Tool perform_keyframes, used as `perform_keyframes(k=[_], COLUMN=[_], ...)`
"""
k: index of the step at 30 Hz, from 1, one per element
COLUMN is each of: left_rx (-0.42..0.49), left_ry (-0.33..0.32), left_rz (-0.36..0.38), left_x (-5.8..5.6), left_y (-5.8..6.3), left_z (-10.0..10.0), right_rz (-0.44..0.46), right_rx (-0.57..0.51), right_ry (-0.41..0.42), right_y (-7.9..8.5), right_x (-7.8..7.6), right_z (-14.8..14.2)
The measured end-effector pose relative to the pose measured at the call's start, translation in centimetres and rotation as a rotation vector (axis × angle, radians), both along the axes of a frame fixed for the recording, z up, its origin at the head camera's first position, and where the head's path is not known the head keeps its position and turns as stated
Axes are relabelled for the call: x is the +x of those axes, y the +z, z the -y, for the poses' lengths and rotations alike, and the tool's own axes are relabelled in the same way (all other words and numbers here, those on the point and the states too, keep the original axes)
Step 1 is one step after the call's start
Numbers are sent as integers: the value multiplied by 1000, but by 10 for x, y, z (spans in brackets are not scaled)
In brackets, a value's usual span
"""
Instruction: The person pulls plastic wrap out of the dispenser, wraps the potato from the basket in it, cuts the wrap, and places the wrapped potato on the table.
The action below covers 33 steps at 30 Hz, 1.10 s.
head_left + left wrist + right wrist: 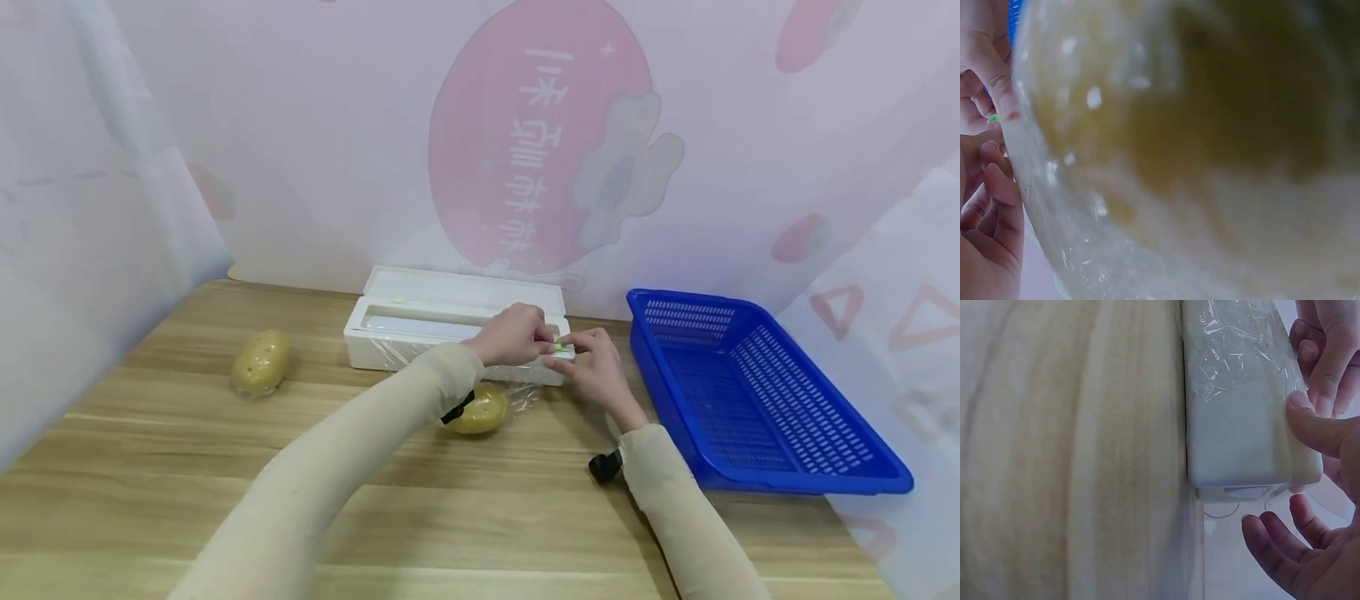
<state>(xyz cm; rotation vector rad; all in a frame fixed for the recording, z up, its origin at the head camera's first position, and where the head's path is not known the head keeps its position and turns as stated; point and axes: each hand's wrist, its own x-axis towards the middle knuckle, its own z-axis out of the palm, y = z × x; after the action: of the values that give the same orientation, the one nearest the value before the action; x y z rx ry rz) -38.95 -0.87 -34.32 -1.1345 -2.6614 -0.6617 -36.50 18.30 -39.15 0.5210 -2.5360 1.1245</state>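
Note:
A white cling film dispenser box (366, 353) stands at the table's back, its lid (465, 287) raised and a film roll (412, 326) inside. My left hand (513, 335) has curled fingers at a small green slide cutter (558, 347) near the box's right end, pinching it. At that same end my right hand (600, 377) grips the box, thumb (1300, 403) on the front edge. Clear film (1222, 350) hangs down the box front and reaches a potato (482, 410), partly hidden by my left sleeve. This potato (1222, 112) fills most of the left wrist view, blurred.
Another potato (261, 362), seemingly wrapped in film, lies on the left of the wooden table (465, 517). To the right stands a blue plastic basket (678, 392) with slotted walls. A printed cloth (322, 167) hangs close behind the box.

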Motion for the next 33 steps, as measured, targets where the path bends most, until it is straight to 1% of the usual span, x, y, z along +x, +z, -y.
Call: perform_keyframes(k=[4, 9, 11, 14, 17, 20, 27, 30, 33], left_rx=[4, -1, 2, 14, 15, 9, 30, 29, 36], left_ry=[-12, 1, 2, 4, -12, -15, -5, 13, 41], left_rz=[8, 14, 8, 4, -6, -10, -48, -37, -2], left_x=[2, 5, 4, 4, 3, 5, 16, 18, 21], left_y=[1, 1, 0, -1, -1, -2, 1, 2, 2], left_z=[6, 16, 23, 40, 61, 88, 166, 191, 208], right_rz=[2, 16, 22, 19, 19, 16, 19, 32, 43], right_rx=[7, 6, 5, 11, 13, 17, 24, 26, 25], right_ry=[-2, -3, -2, -2, -8, -7, -7, -21, -26], right_y=[-1, -1, -1, 1, 2, 2, 2, 3, 3], right_x=[0, 1, 1, -1, -2, -1, 0, 1, 2], right_z=[3, 7, 8, 9, 11, 12, 9, 5, 2])
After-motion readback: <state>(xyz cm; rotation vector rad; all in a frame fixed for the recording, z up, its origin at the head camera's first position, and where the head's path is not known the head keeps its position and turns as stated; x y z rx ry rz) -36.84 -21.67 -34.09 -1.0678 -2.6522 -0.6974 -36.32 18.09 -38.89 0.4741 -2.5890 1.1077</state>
